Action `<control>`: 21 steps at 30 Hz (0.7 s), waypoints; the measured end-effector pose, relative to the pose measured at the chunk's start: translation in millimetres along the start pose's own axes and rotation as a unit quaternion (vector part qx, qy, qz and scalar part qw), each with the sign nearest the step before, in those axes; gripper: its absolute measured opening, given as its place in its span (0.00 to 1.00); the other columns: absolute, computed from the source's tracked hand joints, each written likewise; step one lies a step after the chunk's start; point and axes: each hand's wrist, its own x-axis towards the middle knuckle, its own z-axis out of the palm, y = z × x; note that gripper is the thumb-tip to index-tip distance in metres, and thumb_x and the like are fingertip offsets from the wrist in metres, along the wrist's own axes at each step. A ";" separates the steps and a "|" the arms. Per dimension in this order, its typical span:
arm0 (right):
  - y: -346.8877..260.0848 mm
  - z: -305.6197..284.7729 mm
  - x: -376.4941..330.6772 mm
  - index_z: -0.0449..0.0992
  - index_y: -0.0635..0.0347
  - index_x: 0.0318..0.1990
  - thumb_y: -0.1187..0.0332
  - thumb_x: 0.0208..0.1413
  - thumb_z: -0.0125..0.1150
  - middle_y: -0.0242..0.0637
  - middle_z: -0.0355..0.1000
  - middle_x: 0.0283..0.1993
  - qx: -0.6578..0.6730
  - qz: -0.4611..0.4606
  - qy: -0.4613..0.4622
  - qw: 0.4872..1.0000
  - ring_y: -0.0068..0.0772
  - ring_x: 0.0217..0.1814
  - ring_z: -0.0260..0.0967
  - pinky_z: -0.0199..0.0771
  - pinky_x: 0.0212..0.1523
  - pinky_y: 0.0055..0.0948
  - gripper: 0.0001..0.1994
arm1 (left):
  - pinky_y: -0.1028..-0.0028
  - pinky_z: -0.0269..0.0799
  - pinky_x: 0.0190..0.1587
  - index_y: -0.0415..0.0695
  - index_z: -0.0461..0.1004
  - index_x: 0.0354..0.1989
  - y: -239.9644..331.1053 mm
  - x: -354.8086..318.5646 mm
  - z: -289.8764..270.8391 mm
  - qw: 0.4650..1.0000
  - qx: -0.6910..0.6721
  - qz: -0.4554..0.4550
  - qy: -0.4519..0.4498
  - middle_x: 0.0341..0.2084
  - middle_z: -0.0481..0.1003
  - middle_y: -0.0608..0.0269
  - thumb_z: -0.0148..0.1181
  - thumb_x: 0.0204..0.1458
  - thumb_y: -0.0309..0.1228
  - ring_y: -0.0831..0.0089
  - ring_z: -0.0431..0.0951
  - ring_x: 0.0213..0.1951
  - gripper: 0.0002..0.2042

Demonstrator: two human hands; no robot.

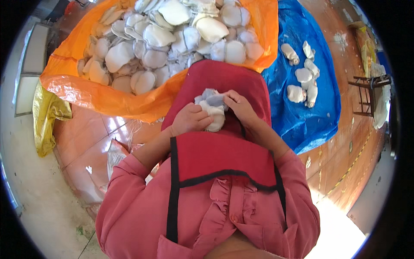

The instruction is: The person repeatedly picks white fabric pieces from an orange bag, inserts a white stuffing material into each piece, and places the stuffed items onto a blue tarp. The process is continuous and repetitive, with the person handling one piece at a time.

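Held a cloth piece [215,113] in clamped fingers of left hand [189,118] and right hand [241,108], with few apparently finished bundles [304,75] at right, many seemingly unworked pads [157,35] far left.

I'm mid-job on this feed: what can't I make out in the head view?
In the head view:
- Underside of the white-and-grey fabric piece: hidden by its upper side and the left hand and right hand.
- Far end of the orange sheet: cut off by the top edge.
- Lower layers of the white pads: covered by those above.
- Stitching on the white bundles: too small.
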 end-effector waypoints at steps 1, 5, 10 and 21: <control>-10.3 0.5 -4.6 0.76 0.62 0.42 0.61 0.60 0.57 0.32 0.69 0.36 -0.088 -0.034 -0.012 0.995 0.27 0.39 0.66 0.67 0.40 0.27 0.13 | 0.70 0.60 0.27 0.51 0.75 0.33 2.0 0.8 -2.1 1.000 -0.005 0.003 0.004 0.20 0.64 0.72 0.61 0.35 0.32 0.71 0.66 0.24 0.12; -37.9 2.1 1.0 0.77 0.61 0.41 0.57 0.53 0.61 0.40 0.67 0.37 -0.369 -0.129 -0.049 0.919 0.42 0.43 0.66 0.66 0.45 0.35 0.16 | 0.69 0.60 0.26 0.51 0.75 0.32 -1.8 5.9 -0.6 1.000 -0.010 0.029 -0.003 0.20 0.63 0.72 0.61 0.34 0.32 0.71 0.65 0.24 0.12; -26.5 12.1 9.8 0.77 0.61 0.39 0.66 0.52 0.62 0.36 0.66 0.39 -0.351 -0.250 0.007 0.902 0.37 0.45 0.64 0.64 0.49 0.33 0.10 | 0.70 0.65 0.30 0.53 0.74 0.31 3.5 3.5 -7.6 1.000 0.005 -0.009 -0.023 0.22 0.65 0.72 0.59 0.37 0.35 0.71 0.68 0.28 0.10; -3.3 24.8 7.8 0.76 0.63 0.39 0.66 0.60 0.59 0.28 0.70 0.37 0.220 0.019 0.197 0.955 0.22 0.40 0.67 0.68 0.44 0.24 0.08 | 0.66 0.63 0.27 0.42 0.74 0.45 6.2 -8.0 -12.7 0.999 -0.035 -0.010 0.010 0.22 0.69 0.65 0.60 0.38 0.29 0.65 0.68 0.25 0.20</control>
